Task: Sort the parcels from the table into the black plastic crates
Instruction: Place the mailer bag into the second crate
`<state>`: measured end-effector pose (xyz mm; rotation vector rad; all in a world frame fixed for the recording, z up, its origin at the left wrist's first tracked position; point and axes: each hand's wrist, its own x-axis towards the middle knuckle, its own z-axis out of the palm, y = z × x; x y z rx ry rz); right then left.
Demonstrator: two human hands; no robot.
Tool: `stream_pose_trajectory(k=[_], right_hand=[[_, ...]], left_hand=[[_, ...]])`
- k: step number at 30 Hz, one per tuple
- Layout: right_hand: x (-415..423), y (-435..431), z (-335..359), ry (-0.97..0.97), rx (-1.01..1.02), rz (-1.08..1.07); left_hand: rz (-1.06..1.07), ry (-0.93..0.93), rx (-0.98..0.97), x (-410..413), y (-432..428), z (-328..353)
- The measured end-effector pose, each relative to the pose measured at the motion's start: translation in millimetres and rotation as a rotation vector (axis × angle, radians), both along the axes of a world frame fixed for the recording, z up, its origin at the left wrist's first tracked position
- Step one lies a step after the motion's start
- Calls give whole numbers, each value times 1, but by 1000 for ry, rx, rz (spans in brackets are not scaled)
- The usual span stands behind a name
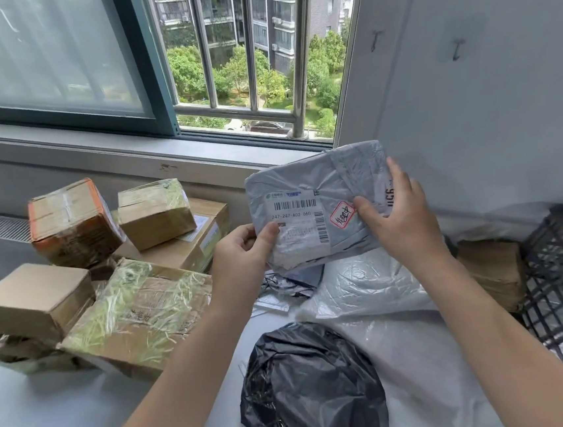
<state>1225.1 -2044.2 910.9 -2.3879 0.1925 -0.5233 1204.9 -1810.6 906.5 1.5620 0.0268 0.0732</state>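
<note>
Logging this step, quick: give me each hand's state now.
Left hand: gripping the grey parcel bag at its lower left corner.
Right hand: gripping the same bag's right side.

Window: dark teal metal sliding frame [153,70], pushed open at its right side.
Pane: frosted glass sheet [33,48], left.
Guard: shiny steel bars [300,53] across the opening.
Outside: green trees [235,69], grey apartment blocks [219,6].
Wall: white painted wall [486,107], right, bearing two small metal hooks [377,39].

Bright window [241,62] daylight, wide-angle edge distortion
</note>
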Motion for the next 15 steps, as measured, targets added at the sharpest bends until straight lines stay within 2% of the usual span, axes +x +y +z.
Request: stream_pose_trajectory(k=[7,15], right_hand=[[-12,1,24,-30,-140,-34],[-26,-16,41,-77,-122,-64]], left_hand=[[-35,-53,-19,-5,-7,12],[-90,-104,-2,-10,-23,25]])
